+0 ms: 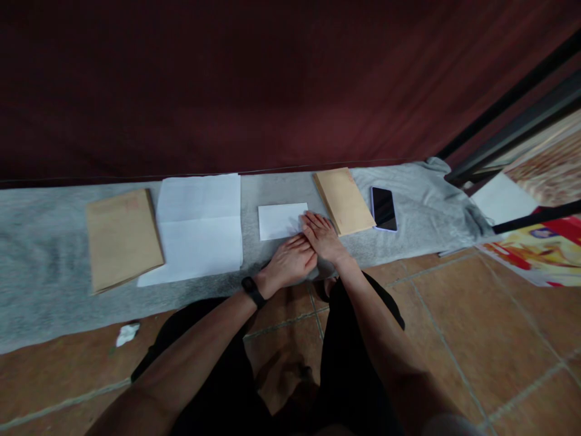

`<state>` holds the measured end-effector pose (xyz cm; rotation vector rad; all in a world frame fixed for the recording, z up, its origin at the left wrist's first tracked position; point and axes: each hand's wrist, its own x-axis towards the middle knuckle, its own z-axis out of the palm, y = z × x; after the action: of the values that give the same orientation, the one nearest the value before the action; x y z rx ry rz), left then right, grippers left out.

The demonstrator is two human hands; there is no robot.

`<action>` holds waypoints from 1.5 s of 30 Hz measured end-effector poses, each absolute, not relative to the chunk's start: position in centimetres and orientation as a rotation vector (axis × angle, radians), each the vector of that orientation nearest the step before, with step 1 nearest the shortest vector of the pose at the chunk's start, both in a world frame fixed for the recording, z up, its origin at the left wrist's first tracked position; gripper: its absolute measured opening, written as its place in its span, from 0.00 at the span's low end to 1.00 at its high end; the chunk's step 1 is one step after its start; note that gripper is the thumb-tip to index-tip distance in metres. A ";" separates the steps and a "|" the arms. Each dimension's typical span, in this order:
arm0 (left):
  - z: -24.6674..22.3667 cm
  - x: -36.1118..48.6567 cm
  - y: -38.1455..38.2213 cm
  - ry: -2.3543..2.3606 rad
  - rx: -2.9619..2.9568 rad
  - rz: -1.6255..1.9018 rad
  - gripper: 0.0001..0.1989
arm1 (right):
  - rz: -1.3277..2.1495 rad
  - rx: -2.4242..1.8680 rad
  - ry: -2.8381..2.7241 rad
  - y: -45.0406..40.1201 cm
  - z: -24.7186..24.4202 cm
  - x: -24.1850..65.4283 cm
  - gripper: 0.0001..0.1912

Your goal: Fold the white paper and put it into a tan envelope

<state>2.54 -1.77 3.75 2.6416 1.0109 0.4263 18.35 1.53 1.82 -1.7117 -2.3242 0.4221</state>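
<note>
Has both hands over the grey-clothed counter (pixel 417 203), with the right hand (pixel 323 239) laid across the fingertips of the left hand (pixel 289 263). Holds the fingers of each hand nearly flat and pressed loosely together. Touches the right end of the folded white paper (pixel 279 221) with the right fingertips, leaving most of its face exposed just left of and beyond the fingers. Cannot tell whether the left fingertips, partly covered, also touch its near edge. Wears 1 black wristband (pixel 253 291) on the left wrist, nearer the body than the fingers. Has, farther left of the fingers, large creased white sheets (pixel 200 227) lying flat, overlapped at their left edge by the left brown envelopes (pixel 122 239). Has, just right of the right fingers, the right brown envelopes (pixel 345 201), set at a slant, and past these 1 dark-screened phone (pixel 384 209) with a purple rim, beside their near right corner. Faces a dark red curtain (pixel 272 91) beyond the fingers. Shows, low and well left of the fingers, 1 crumpled white scrap (pixel 128 334) on the tiled floor (pixel 454 309).
</note>
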 end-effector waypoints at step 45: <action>1.9 0.8 2.4 1.755 2.438 0.211 0.29 | 0.325 -1.776 -2.292 1.6 1.7 16.3 0.27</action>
<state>0.78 2.37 1.93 2.4383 1.7553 0.2110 16.27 1.59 1.68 -1.7757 -2.2919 0.3255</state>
